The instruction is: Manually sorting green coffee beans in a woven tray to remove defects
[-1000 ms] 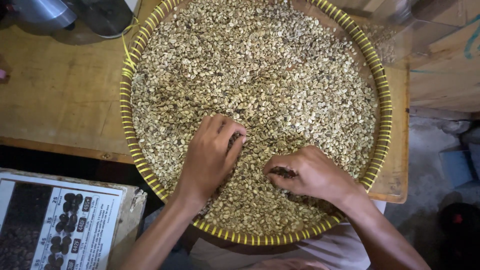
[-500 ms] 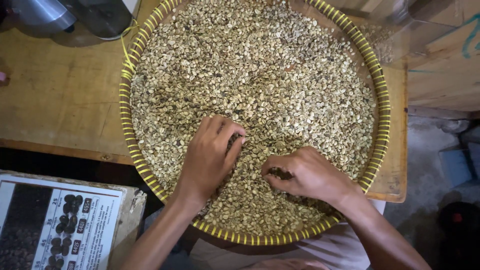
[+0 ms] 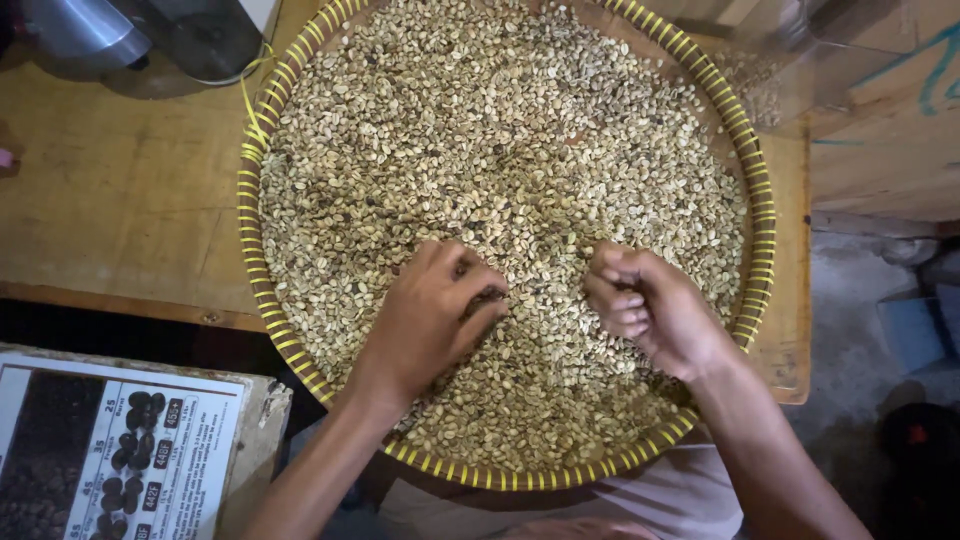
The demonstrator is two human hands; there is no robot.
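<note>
- The pale green coffee beans (image 3: 520, 150) fill a round woven tray (image 3: 252, 215) with a yellow-laced rim; both hands are in the near part of this tray.
- The left hand (image 3: 425, 320) lies on the beans, fingers curled and pinching some darker beans.
- The right hand (image 3: 655, 310) is lifted and closed like a loose fist; I cannot tell what is inside.
- Risk, as I judge it: the tray hangs over the near edge of the wooden worktop (image 3: 120, 190), so a heavy press there may tip it.
- Beans may also slip from the closed hand back into the tray.
- Left of the tray lies a printed chart (image 3: 120, 450); beyond the tray, metal vessels (image 3: 150, 35); right of it, grey floor (image 3: 860, 340).
</note>
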